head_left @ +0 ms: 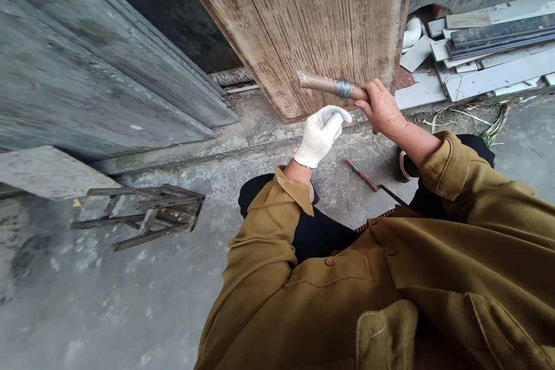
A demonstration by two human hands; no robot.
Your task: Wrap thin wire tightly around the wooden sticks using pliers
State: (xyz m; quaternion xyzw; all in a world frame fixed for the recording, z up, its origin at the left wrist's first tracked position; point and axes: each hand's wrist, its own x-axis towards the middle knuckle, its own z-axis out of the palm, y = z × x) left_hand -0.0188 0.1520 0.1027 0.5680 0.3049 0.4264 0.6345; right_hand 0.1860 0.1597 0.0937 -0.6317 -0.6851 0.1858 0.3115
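- Presently, head view, item one: a wooden handle point(332, 86), wrapped with a band of wire or tape near its middle, is held roughly level in front of the weathered wooden door point(321, 17), at about 1 o'clock from the frame's centre.
- Handling, as judged: the handle is taken to be stiff, light to moderate in weight, dry and rough enough not to slip; the wrapped band suggests a mended crack, so a grip on the sound wood behind it, where it is now held, is thought safest.
- Right hand point(381, 108): bare, fingers closed fully round the handle's near end, wrist bent slightly upward, forearm drawn in from 4 o'clock.
- Left hand point(321, 134): clad in a white glove, fingers loosely curled, nothing gripped; it is placed just below the handle, apart from it.
- Ground items: a thin rod-like tool point(361, 174) lies on the concrete at 5 o'clock of the hands; a metal frame point(147, 214) lies well apart at 8 o'clock; stacked boards point(489, 52) are seen at 2 o'clock.
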